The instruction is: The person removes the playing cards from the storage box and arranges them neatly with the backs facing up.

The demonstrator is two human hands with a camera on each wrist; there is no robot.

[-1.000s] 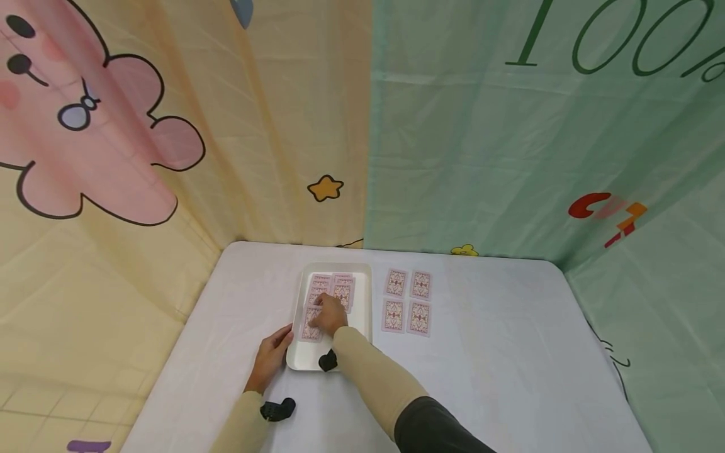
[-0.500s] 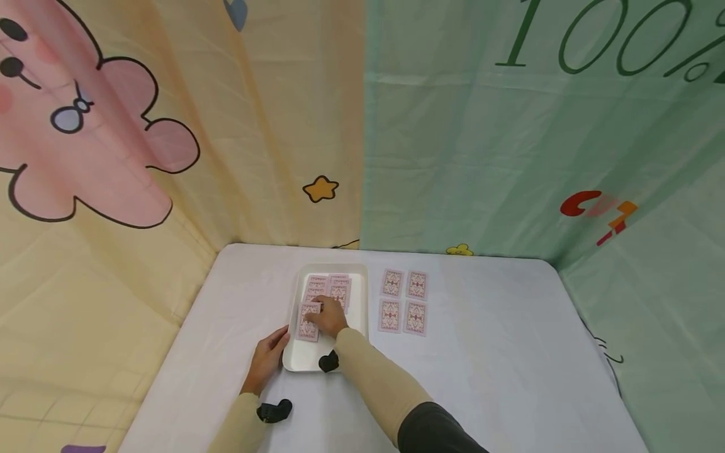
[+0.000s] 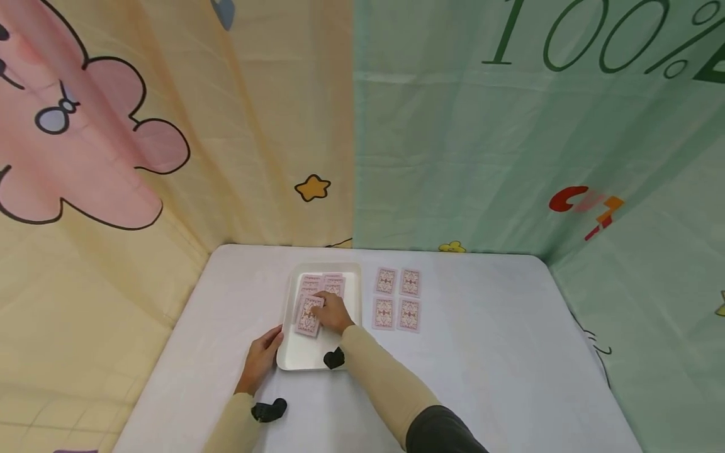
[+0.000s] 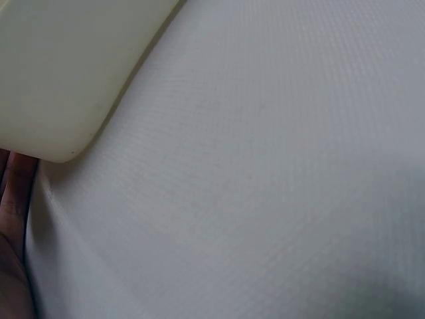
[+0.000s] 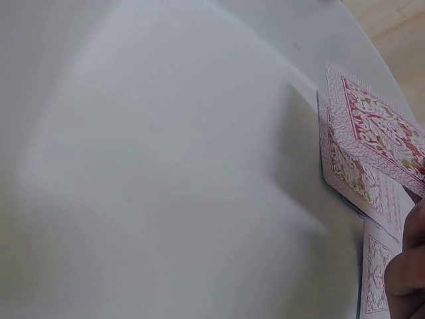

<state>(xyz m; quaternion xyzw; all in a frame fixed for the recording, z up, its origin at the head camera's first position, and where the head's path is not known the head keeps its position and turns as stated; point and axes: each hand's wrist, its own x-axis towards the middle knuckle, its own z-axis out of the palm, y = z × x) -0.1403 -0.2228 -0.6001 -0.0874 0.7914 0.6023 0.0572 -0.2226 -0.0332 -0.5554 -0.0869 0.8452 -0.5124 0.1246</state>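
Note:
A patterned red-and-white playing card [image 3: 308, 317] is pinched at its right side by my right hand [image 3: 337, 313], over the white tray [image 3: 303, 360]. In the right wrist view the held card [image 5: 384, 126] is raised and tilted, back side up. Below it other playing cards [image 5: 352, 174] lie overlapped on the tray floor. Two overlapping columns of face-down playing cards [image 3: 333, 286] fill the tray's far part, partly hidden by my hand. My left hand [image 3: 259, 358] rests against the tray's left rim with fingers fairly straight; the left wrist view shows fingers [image 4: 16, 199] at the tray's corner.
Several face-down playing cards [image 3: 384, 313] lie in two rows on the white tablecloth [image 3: 498, 352], right of the tray. Printed curtains [image 3: 272, 126] hang behind the table and at both sides.
My right hand has lifted the near-left card from the tray and shifted it slightly away from me, tilting it. The left hand stays at the rim. The head view has turned slightly right.

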